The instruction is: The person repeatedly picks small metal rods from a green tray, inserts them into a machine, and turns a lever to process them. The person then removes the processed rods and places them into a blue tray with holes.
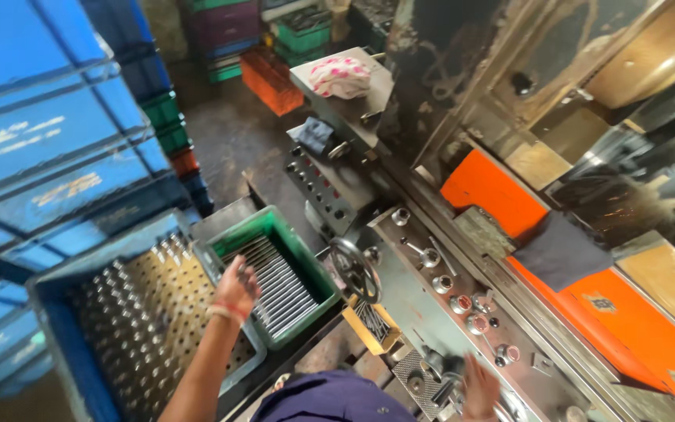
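At the near edge, the person's right hand [480, 384] rests low on the grey machine panel [431, 312], its fingers spread and blurred beside a dark lever; whether it grips anything I cannot tell. Just left of it sits the dark blue sleeve of the person's own shoulder. The left arm stretches out farther, and the left hand [236, 287], with a red band at the wrist, hovers open with fingers loosely curled over the near-left corner of the green crate [306, 262]; it has hold of nothing that shows. That crate holds a layer of thin metal rods [275, 285] lying side by side. Touching the crate on its left is a blue crate [48, 328] with a perforated tray full of upright metal pins [150, 312]. Just right of the green crate, a round handwheel [355, 270] stands on the front of the machine, with a small yellow box [370, 324] of dark parts below it. Farther right, orange guards [486, 187] run along the machine bed, a dark cloth [560, 250] draped over them. Far left, blue crates [33, 117] are stacked high. At the far end, a pink-spotted white cloth [341, 76] lies on top of the machine, with green and orange crates [271, 78] on the floor beyond.
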